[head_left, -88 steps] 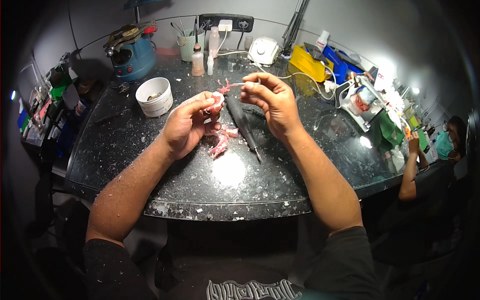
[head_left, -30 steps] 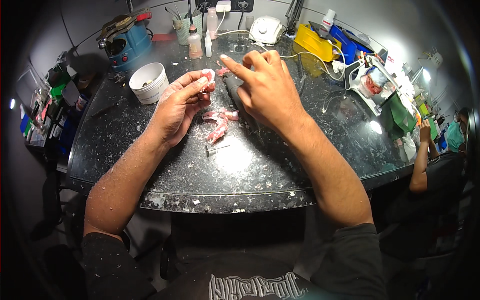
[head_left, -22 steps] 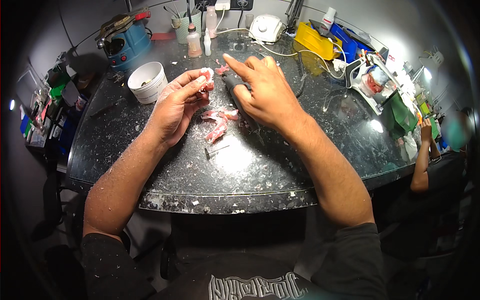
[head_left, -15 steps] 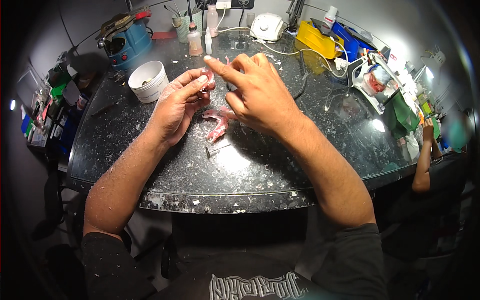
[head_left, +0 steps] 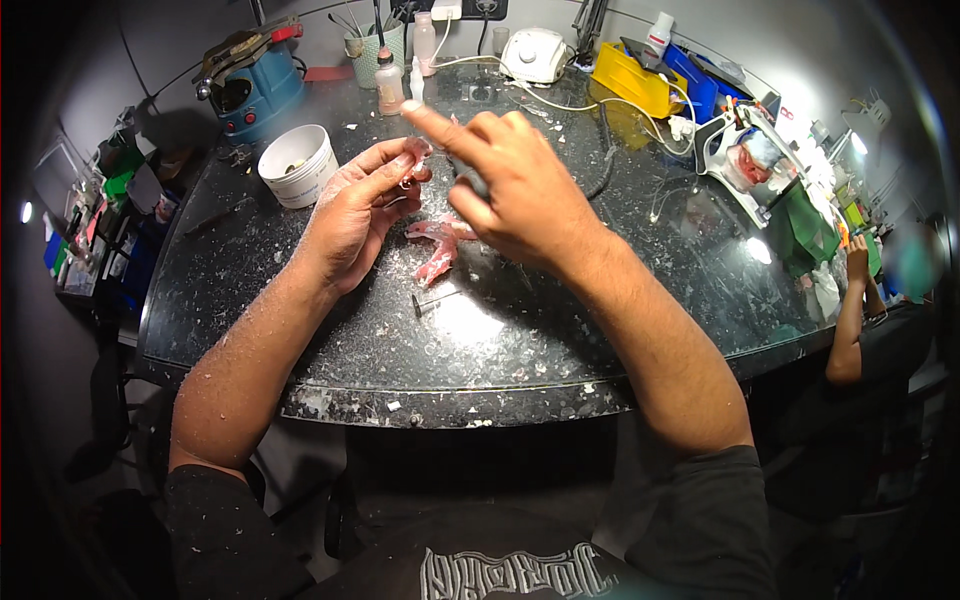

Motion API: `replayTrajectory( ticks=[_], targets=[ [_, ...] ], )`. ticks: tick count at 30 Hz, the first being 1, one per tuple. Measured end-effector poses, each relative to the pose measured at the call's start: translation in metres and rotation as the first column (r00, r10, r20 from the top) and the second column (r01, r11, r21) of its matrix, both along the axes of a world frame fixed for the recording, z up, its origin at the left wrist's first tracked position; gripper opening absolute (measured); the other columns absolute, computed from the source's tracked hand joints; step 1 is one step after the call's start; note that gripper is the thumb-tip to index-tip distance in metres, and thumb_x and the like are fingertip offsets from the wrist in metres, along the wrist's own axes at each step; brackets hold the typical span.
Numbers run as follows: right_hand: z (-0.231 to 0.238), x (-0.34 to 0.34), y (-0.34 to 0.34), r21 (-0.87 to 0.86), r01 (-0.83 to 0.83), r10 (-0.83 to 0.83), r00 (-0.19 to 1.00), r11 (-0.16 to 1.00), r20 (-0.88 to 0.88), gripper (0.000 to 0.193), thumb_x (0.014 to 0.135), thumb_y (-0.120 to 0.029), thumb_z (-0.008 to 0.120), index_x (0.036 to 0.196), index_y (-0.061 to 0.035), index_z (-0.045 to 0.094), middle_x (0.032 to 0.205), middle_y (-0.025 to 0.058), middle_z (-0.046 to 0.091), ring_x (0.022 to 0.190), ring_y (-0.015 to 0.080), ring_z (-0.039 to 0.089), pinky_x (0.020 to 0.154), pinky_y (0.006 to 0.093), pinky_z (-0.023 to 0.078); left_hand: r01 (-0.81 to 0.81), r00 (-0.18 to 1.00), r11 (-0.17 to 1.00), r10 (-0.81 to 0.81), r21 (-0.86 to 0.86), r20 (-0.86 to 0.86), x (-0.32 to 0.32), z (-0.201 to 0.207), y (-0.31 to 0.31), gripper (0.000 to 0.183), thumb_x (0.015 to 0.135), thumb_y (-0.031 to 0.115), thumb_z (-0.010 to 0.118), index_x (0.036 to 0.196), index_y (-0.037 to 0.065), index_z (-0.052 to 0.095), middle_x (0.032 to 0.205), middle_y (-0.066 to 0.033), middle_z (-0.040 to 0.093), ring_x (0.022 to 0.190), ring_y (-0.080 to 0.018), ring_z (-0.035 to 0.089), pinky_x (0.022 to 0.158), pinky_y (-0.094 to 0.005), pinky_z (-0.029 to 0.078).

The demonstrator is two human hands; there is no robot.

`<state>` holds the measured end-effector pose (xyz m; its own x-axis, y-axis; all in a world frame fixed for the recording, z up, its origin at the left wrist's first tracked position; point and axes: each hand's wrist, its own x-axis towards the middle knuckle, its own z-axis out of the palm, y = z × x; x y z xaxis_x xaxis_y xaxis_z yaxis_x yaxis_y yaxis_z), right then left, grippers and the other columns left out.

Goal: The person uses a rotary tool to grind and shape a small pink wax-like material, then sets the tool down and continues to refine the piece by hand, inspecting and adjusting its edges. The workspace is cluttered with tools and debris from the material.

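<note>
My left hand [head_left: 350, 215], dusted with pale shavings, pinches a small pink translucent piece [head_left: 419, 150], resembling a denture part, between thumb and fingertips. Close by on its right, my right hand [head_left: 525, 190] curls round a grey handpiece [head_left: 470, 178], mostly hidden by the fingers. Its index finger stretches out above the pink piece. Whether the tool's tip touches the piece is hidden. Below the hands, a curved pink denture base [head_left: 437, 250] with whitish patches lies on the table. Nearer to me rests a small metal rotary bit with a disc end [head_left: 420, 304].
Shavings are scattered over the dark speckled table [head_left: 340, 350]. A white tub [head_left: 298, 168] stands left of my hands, with a blue machine [head_left: 250, 95] behind it. Bottles [head_left: 390, 85], a white control box [head_left: 533, 55] and yellow bin [head_left: 635, 80] line the back. Another person's arm [head_left: 850, 320] shows at right.
My right hand has shifted slightly, its index finger tilting a little up and left. The pink piece in my left hand has turned slightly. Things on the table stay put.
</note>
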<state>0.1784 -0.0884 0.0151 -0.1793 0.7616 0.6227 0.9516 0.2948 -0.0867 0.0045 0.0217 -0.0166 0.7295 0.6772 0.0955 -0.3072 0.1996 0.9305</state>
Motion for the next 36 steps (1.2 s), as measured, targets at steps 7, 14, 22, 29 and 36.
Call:
replayTrajectory(
  ticks=[7,14,22,29,36],
  targets=[
    [-0.017,0.012,0.007,0.087,0.059,-0.042,0.983,0.995,-0.181,0.063,0.082,-0.021,0.061,0.142,-0.0078,0.044,0.102,0.0169,0.056,0.096,0.0322,0.053,0.089,0.0418,0.046,-0.016,1.000,1.000,0.017,0.010,-0.023,0.003,0.004,-0.002,0.029,0.093,0.022,0.064,0.118,0.008,0.061,0.098,-0.0011,0.064,0.091,-0.0097,0.057,0.087,-0.0298,0.045],
    [-0.014,0.021,0.008,-0.039,0.153,-0.158,0.970,0.987,-0.187,0.031,0.088,-0.029,0.061,0.106,-0.0052,0.071,0.093,0.0148,0.064,0.095,0.0318,0.059,0.087,0.0418,0.049,-0.021,0.999,0.999,0.022,0.025,-0.033,0.002,0.004,-0.004,0.030,0.093,0.022,0.064,0.119,0.009,0.062,0.098,0.0002,0.064,0.090,-0.0092,0.055,0.086,-0.0285,0.044],
    [-0.010,0.018,0.005,-0.006,0.108,-0.107,0.976,0.994,-0.189,0.029,0.088,-0.028,0.060,0.098,-0.0040,0.073,0.093,0.0139,0.068,0.092,0.0306,0.062,0.086,0.0406,0.049,-0.021,0.999,1.000,0.022,0.022,-0.032,0.003,0.005,-0.006,0.028,0.093,0.023,0.064,0.117,0.010,0.063,0.098,0.0009,0.063,0.091,-0.0090,0.054,0.088,-0.0301,0.043],
    [-0.009,0.016,0.005,-0.024,0.096,-0.099,0.979,0.995,-0.181,0.027,0.088,-0.027,0.060,0.096,-0.0043,0.074,0.092,0.0138,0.069,0.090,0.0310,0.063,0.085,0.0402,0.050,-0.053,0.999,0.998,0.053,0.025,-0.012,0.004,0.006,-0.007,0.029,0.092,0.019,0.066,0.119,0.010,0.060,0.106,-0.0013,0.063,0.102,-0.0117,0.057,0.091,-0.0309,0.043],
    [-0.011,0.016,0.006,0.014,0.081,-0.077,0.978,0.997,-0.192,0.027,0.087,-0.026,0.061,0.094,-0.0033,0.073,0.091,0.0133,0.069,0.089,0.0306,0.062,0.084,0.0398,0.051,-0.140,0.990,0.961,0.137,0.237,0.028,0.004,0.002,-0.004,0.026,0.089,0.008,0.066,0.113,0.007,0.056,0.111,-0.0091,0.065,0.104,-0.0155,0.060,0.092,-0.0318,0.043]
  ],
)
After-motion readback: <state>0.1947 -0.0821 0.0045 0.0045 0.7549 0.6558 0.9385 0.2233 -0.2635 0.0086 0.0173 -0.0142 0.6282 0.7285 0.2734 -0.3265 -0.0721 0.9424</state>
